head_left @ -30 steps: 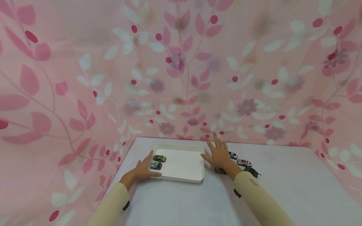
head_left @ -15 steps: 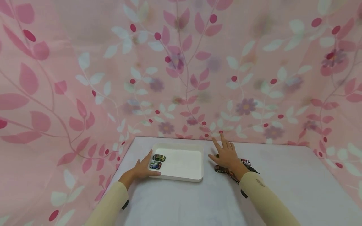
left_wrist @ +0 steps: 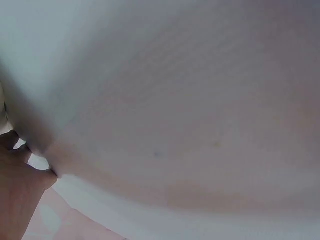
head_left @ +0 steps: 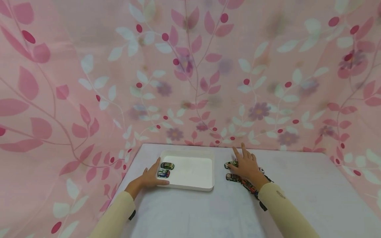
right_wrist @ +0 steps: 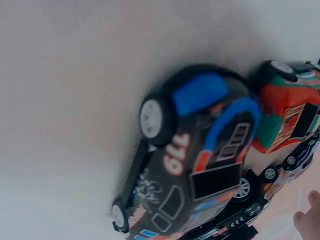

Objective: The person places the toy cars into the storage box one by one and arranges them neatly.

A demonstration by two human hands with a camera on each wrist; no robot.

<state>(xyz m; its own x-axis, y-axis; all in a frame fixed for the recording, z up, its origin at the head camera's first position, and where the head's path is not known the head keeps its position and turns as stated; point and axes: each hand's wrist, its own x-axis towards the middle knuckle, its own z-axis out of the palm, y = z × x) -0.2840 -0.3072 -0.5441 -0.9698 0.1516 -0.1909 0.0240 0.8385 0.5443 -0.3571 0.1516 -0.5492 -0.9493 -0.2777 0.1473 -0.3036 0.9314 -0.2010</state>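
Head view had my left hand [head_left: 150, 178] at the left end of a white tray [head_left: 190, 172], the fingers reaching along its left wall and the thumb laid at the near rim. Thumb and fingers stood wide apart, touching the tray without curling round it. Inside, at its left end, sat 2 toy cars, a yellow-green car [head_left: 167, 165] and, just nearer me, a blue-and-white car [head_left: 163, 173].

My right hand [head_left: 249, 168] was over the toy cars to the right of the tray, its thumb and fingers apart. The thumb tip lay over a green-and-white car [head_left: 231, 164] on the white tablecloth [head_left: 190, 211]; I could not tell whether it touched. A dark car [head_left: 231, 177] stood just nearer me, with a red car [head_left: 250, 187] partly below my wrist.

Right wrist view showed a black-and-blue car [right_wrist: 200, 150] up close, a red-and-green car [right_wrist: 287, 117] just beside it, and 2 of my fingertips at the lower right edge. Left wrist view was mostly a blurred pale surface, with my fingers at its left edge. Behind everything hung a pink floral backdrop [head_left: 193, 66].
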